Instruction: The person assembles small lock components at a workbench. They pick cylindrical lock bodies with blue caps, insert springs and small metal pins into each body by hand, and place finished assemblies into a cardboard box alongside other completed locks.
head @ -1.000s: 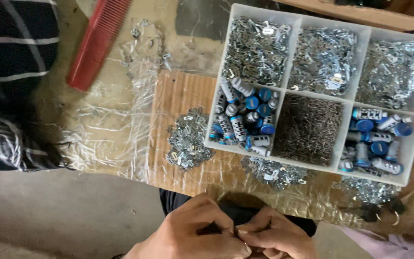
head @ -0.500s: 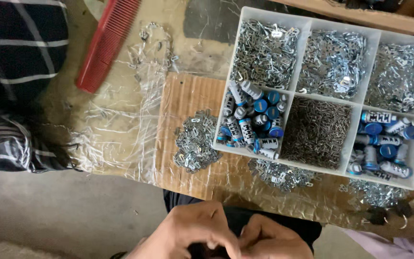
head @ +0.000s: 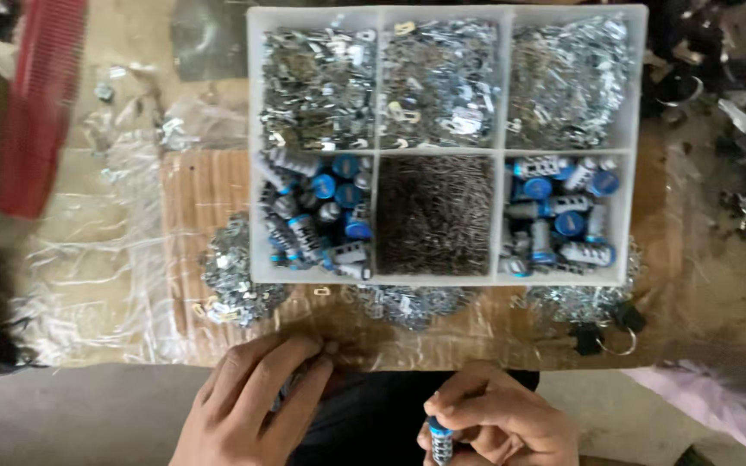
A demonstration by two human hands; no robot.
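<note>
My right hand (head: 496,420) at the bottom centre is closed around a small metal cylinder with a blue end (head: 439,438). Left of it, my left hand (head: 252,403) reaches towards the front edge of the cardboard sheet (head: 205,194); its fingertips touch the edge below a heap of small metal clips (head: 233,280). Whether it pinches anything is hidden. Above the hands lies a white compartment tray (head: 375,216) with blue-capped cylinders (head: 317,216) in its lower left and lower right cells, thin pins in the lower middle, and small metal parts in the upper cells.
A red comb (head: 38,103) lies at the upper left beside crumpled clear plastic film (head: 101,259). More metal clips (head: 407,302) are heaped along the tray's front edge. Dark metal parts (head: 736,112) are scattered at the right. A pale cloth (head: 718,397) shows at the lower right.
My hands were joined together at the bottom centre; they have separated, the left reaching up to the cardboard edge, the right keeping the cylinder. The view has shifted right and closer.
</note>
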